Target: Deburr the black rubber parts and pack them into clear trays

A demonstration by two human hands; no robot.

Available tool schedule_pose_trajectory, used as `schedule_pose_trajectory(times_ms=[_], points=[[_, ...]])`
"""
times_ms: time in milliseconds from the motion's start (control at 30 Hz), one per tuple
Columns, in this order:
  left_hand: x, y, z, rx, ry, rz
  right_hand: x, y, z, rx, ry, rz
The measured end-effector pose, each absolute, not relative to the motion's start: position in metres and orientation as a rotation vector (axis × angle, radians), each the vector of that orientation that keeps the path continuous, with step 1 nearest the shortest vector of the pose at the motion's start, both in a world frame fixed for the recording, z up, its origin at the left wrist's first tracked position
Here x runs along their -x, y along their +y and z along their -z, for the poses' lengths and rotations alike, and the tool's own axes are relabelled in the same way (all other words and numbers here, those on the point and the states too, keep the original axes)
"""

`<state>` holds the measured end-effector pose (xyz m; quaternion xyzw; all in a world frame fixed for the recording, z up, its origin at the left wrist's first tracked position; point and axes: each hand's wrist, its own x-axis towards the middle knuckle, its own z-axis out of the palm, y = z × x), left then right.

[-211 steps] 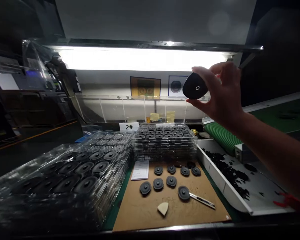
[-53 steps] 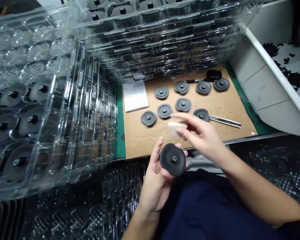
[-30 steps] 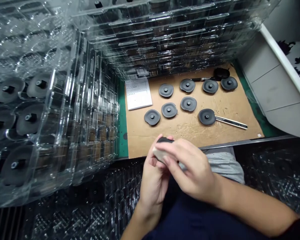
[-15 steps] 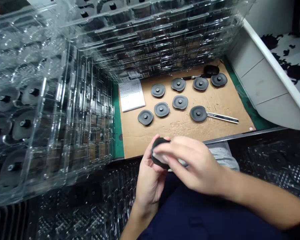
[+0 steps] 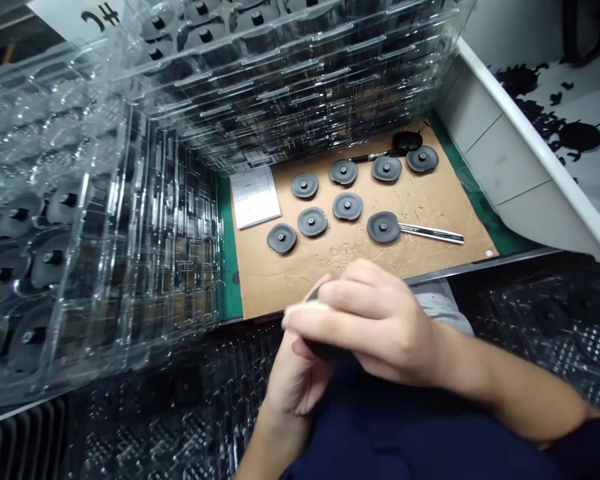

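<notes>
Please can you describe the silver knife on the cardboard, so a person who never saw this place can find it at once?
Find the brown cardboard sheet beside the tall stacks of clear plastic trays. Near its front right edge, a slim silver utility knife lies with one end against a black disc. Unlike the dark-handled tool at the far edge, it is bright metal.

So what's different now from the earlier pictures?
The black disc came down from up by the light and now sits in the left hand. The right hand picked up the pale pad from the cardboard and holds it against the disc. The other discs, the knife and the clear trays stayed as they were.
</notes>
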<state>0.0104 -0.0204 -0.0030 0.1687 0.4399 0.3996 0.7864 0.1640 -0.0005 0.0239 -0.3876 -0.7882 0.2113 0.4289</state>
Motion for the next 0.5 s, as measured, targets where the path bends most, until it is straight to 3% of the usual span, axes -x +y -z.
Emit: schedule_pose_trajectory(times_ms=[67, 233, 367, 500], points=[[-0.010, -0.022, -0.001, -0.350, 0.893, -0.819, -0.167, 0.010, -0.020, 0.860, -1.954, -0.604], [-0.002, -0.026, -0.002, -0.212, 0.742, -0.701, -0.185, 0.021, 0.028, 1.401, -1.578, -0.832], [0.000, -0.029, 0.006, -0.170, 0.719, -0.680, -0.189, 0.028, 0.079, 1.553, -1.713, -0.875], [0.003, -0.031, 0.016, -0.131, 0.678, -0.710, -0.185, 0.027, 0.061, 1.481, -1.682, -0.794]])
